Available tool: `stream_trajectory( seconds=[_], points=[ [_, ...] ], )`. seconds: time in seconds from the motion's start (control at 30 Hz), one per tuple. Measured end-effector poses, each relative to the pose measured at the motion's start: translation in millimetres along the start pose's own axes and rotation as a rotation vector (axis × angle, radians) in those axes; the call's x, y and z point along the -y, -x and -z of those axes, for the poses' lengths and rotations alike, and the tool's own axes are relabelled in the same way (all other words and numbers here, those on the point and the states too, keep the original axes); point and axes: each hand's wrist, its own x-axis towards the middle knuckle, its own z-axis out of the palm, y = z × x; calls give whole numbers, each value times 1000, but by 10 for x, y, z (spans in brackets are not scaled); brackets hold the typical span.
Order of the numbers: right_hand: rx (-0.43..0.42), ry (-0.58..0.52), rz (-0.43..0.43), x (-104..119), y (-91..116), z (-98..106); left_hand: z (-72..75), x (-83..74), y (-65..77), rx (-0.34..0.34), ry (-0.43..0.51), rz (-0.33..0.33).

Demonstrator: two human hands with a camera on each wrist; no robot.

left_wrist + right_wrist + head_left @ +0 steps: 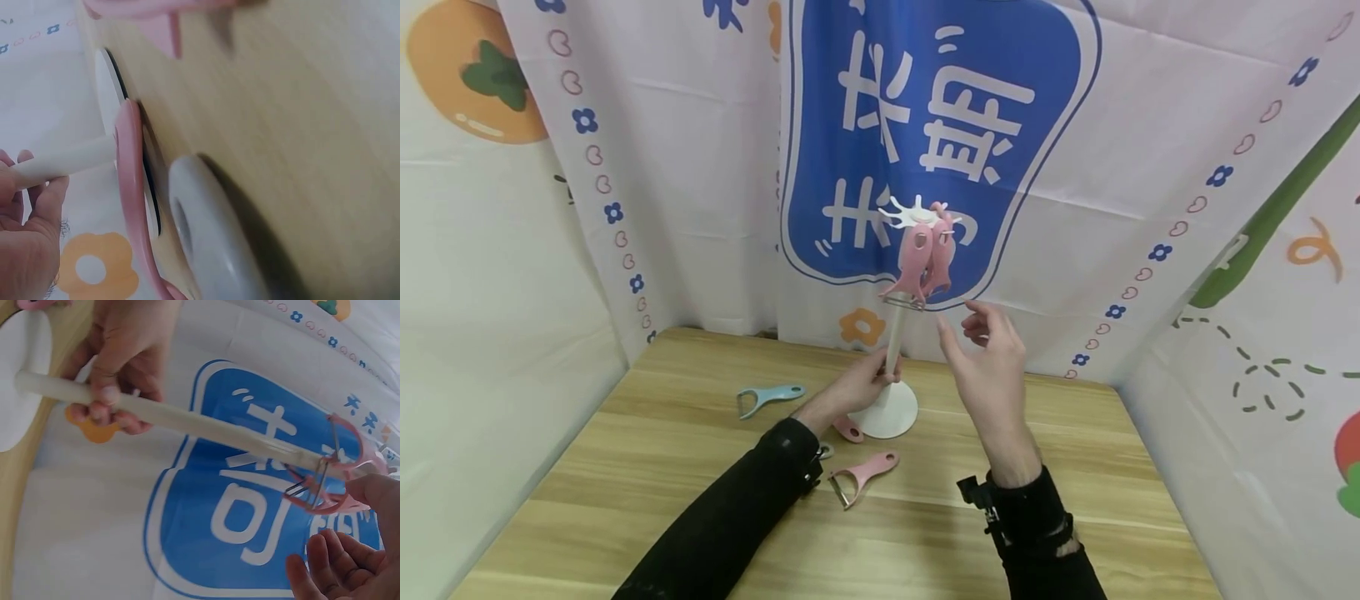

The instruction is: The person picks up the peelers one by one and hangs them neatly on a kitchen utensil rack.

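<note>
And up behind the white stand point(896, 333) there's the lettering: a big blue panel point(1048, 58) on the curtain point(707, 217), its white Chinese characters turned sideways; 未, 来 and 期 can be read from the head, and 可 shows in the right wrist view. Now to the hands! The left hand point(859, 385) has its fingers wrapped round the stand's pole, low down, just above the round base point(895, 414). The right hand point(988, 362) is to the right of the stand, thumb and fingers apart and bent, near the hanging pink peelers point(916, 260); whether the thumb touches them, one cannot tell. Those peelers, at least two, hang from the pronged white top point(917, 215) of the stand, blades down, on its right side. Down on the wooden table point(1112, 483), a light-blue peeler point(772, 394) lies left of the stand. Just beside its base, a second pink peeler point(848, 429) is partly hidden by the left wrist, with a grey peeler point(209, 234) near it. Another pink peeler point(868, 472) lies in front of the stand, on the person's side.
</note>
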Motion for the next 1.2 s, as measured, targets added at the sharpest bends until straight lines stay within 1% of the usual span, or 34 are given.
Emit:
stream_trajectory(
  seconds=[0.17,0.47,0.57,0.77,0.9,1.0,1.03,1.2],
  points=[
    [45,20,-28,-205,78,13,-19,-36,9,-6,20,20],
    [116,40,-84,-415,198,5,-44,-47,32,-4,3,-8],
    [138,53,-98,-461,230,-12,-58,-60,48,4,0,-28],
    [166,47,-111,-538,283,-62,-92,-108,101,10,-58,-108],
    [173,49,-114,-562,305,-82,-122,-139,155,22,-69,-132],
    [180,50,-109,-580,315,-99,-139,-159,190,31,-77,-136],
    [182,47,-106,-585,319,-106,-143,-166,198,34,-79,-148],
    [208,29,-101,-607,348,-154,-145,-184,246,45,-77,-166]
  ],
)
